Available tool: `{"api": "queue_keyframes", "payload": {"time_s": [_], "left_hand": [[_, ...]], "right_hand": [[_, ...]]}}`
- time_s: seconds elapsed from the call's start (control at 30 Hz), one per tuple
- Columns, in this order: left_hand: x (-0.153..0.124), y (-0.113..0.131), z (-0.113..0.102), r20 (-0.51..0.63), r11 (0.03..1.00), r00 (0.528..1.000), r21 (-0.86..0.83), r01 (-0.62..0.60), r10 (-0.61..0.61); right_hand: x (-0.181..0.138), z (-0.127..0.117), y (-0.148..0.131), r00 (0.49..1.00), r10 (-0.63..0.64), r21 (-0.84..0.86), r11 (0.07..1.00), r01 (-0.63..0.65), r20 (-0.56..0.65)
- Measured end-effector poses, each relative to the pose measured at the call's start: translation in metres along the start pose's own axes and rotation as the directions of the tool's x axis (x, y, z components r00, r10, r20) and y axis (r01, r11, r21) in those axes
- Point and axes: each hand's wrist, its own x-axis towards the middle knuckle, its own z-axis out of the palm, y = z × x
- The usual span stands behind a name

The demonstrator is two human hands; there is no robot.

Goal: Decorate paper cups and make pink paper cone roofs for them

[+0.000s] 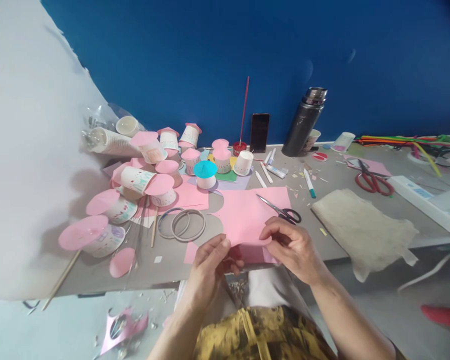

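Note:
At the table's front edge, a piece of pink paper (249, 245) is stretched between my two hands, seen nearly edge-on. My left hand (212, 257) pinches its left end with thumb and fingers. Its right end is gripped by my right hand (290, 247), fingers curled. Beneath and beyond the hands lies a larger pink sheet (240, 212) with curved cuts along its left side. Black-handled scissors (281, 210) rest on that sheet, blades partly apart, just past my right hand. Two grey rings (189, 225) overlap on the table to the left.
Paper cups with pink discs (135, 180) crowd the left side; one has a blue top (205, 170). Behind stand a phone (260, 132) and a dark thermos (303, 122). Rightward are a cloth (360, 225), red scissors (373, 182) and a power strip (423, 200).

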Motion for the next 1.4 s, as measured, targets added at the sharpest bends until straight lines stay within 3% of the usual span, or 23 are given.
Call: {"api": "queue_keyframes", "payload": {"time_s": [0.17, 0.43, 0.57, 0.67, 0.8, 0.9, 1.0, 1.23, 1.33, 1.4], "left_hand": [[0.000, 0.002, 0.002, 0.034, 0.993, 0.999, 0.121, 0.013, -0.018], [0.001, 0.005, -0.009, 0.038, 0.967, 0.998, 0.248, -0.062, 0.055], [-0.002, 0.008, -0.014, 0.039, 0.932, 0.994, 0.347, -0.109, 0.101], [-0.003, 0.014, -0.017, -0.048, 0.942, 0.994, 0.325, -0.082, 0.103], [0.004, 0.024, -0.023, -0.126, 0.960, 0.989, 0.279, -0.033, 0.070], [0.014, 0.030, -0.023, -0.128, 0.962, 0.988, 0.270, -0.049, 0.086], [0.025, 0.038, -0.014, -0.114, 0.968, 0.991, 0.246, -0.043, 0.073], [0.059, 0.076, 0.035, 0.041, 0.950, 0.987, 0.268, -0.160, 0.154], [0.079, 0.084, 0.045, 0.090, 0.915, 0.962, 0.299, -0.272, 0.257], [0.092, 0.083, 0.046, 0.081, 0.900, 0.949, 0.303, -0.315, 0.305]], "right_hand": [[-0.004, -0.001, 0.006, 0.990, -0.135, -0.072, 0.989, 0.132, -0.039], [-0.006, 0.003, -0.002, 0.994, -0.085, 0.017, 0.996, 0.084, 0.063], [-0.006, 0.002, -0.007, 0.995, 0.015, 0.028, 0.999, -0.018, 0.103], [-0.001, -0.018, -0.001, 0.996, 0.085, -0.091, 0.992, -0.087, -0.020], [0.006, -0.069, 0.012, 0.975, 0.109, -0.325, 0.930, -0.168, -0.193], [0.009, -0.098, 0.016, 0.973, 0.104, -0.457, 0.869, -0.190, -0.205], [0.015, -0.105, 0.015, 0.975, 0.151, -0.556, 0.802, -0.218, -0.165], [0.038, -0.086, 0.023, 0.949, 0.312, -0.794, 0.566, -0.224, -0.046], [0.041, -0.089, 0.031, 0.951, 0.308, -0.803, 0.560, -0.203, -0.025], [0.039, -0.095, 0.036, 0.955, 0.292, -0.723, 0.648, -0.240, -0.056]]}}
